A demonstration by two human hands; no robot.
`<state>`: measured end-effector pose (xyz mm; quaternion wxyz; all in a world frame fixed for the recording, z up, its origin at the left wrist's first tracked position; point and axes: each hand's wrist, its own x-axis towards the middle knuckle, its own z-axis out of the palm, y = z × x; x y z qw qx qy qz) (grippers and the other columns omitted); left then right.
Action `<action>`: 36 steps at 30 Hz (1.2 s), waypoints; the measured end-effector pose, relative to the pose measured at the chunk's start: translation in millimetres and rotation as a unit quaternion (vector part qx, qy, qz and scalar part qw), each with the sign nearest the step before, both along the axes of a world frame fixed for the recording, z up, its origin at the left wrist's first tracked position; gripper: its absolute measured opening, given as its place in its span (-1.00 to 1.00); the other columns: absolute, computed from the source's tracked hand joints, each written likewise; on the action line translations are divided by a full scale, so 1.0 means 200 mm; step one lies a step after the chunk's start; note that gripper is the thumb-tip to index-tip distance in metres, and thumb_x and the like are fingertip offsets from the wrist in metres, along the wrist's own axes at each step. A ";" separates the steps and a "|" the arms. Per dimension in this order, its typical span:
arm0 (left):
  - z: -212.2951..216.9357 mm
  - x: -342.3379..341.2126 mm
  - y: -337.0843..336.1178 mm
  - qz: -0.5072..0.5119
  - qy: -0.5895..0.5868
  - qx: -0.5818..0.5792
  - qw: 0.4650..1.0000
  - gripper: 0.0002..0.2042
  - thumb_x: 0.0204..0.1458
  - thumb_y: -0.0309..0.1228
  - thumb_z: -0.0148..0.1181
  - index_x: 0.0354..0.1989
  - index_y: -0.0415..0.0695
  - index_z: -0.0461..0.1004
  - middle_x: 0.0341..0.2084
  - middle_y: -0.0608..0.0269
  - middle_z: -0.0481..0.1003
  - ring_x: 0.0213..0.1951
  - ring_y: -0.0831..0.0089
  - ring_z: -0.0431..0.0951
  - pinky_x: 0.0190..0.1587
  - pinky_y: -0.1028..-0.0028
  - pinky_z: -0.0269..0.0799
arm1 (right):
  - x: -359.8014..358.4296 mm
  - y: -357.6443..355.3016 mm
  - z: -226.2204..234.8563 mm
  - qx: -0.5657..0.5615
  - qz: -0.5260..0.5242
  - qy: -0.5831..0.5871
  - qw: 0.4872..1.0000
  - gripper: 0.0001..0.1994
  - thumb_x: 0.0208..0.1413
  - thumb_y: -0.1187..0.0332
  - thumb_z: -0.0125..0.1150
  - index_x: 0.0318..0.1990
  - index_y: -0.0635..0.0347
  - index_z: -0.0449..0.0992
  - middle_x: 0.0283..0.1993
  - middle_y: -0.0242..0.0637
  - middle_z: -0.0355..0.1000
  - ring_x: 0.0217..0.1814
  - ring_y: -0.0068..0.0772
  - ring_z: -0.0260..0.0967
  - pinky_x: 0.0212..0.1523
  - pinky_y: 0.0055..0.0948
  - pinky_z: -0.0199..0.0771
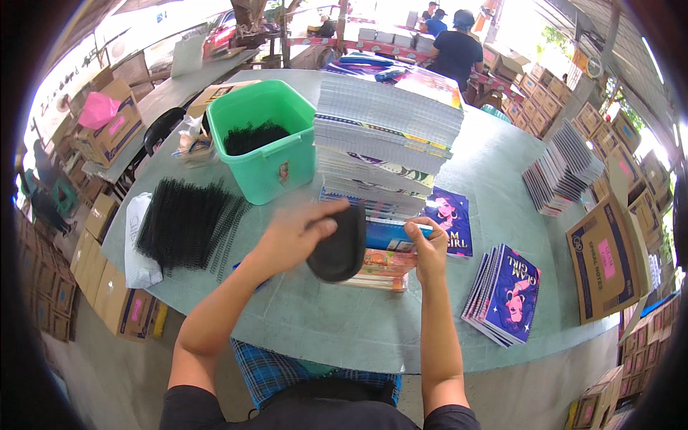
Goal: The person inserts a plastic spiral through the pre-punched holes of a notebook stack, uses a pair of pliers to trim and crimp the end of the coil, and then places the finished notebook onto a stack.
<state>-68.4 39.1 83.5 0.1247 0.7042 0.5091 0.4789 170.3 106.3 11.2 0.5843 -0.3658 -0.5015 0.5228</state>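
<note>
My right hand [428, 251] pinches the right end of a blue-covered notebook [387, 235], held low in front of the tall stack of notebooks [387, 122]. My left hand [297, 226] is smeared by motion at the left edge of a black, rounded, rubber-like piece [340, 247]. Its thumb and a stretched finger overlap or touch that piece; whether they grip it is unclear. The black piece hides the left end of the blue notebook. Beneath it lie orange and pale notebooks [383, 265].
A green bin [261, 168] holds black coils; a heap of black spiral coils [186, 226] lies at left beside a white bag [142, 244]. Finished purple notebooks [505, 294] sit at right, with another stack [562, 168] behind. An open carton [605, 261] stands at the right edge.
</note>
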 end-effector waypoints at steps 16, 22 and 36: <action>-0.07 0.15 -0.03 -0.083 0.027 -0.059 0.994 -0.65 0.03 -0.44 0.03 0.04 0.01 0.43 -0.36 0.12 0.51 -0.24 0.26 0.49 -0.12 0.32 0.38 | 0.02 -0.12 0.06 -0.063 0.043 0.021 0.997 -0.84 -0.03 0.40 0.32 -0.35 0.31 0.52 -0.39 -0.39 0.47 -0.35 -0.68 0.30 -0.29 -0.65 0.30; -0.14 0.16 -0.01 -0.215 0.237 -0.175 0.931 -0.55 -0.05 -0.55 0.02 0.09 0.03 0.37 -0.39 0.02 0.46 -0.33 0.11 0.49 -0.21 0.24 0.40 | 0.02 -0.08 0.01 0.009 0.039 -0.010 0.999 -0.81 0.04 0.34 0.26 -0.30 0.29 0.50 -0.41 -0.41 0.44 -0.39 -0.71 0.33 -0.39 -0.69 0.36; -0.02 0.29 0.03 -0.055 0.050 -0.117 0.990 -0.71 0.05 -0.47 0.07 -0.02 -0.10 0.46 -0.24 0.12 0.52 -0.21 0.38 0.49 -0.07 0.42 0.34 | 0.07 -0.01 -0.15 -0.081 0.038 0.134 0.987 -0.57 0.23 0.10 -0.14 -0.24 0.39 0.43 -0.33 -0.17 0.48 -0.37 -0.41 0.46 -0.33 -0.49 0.46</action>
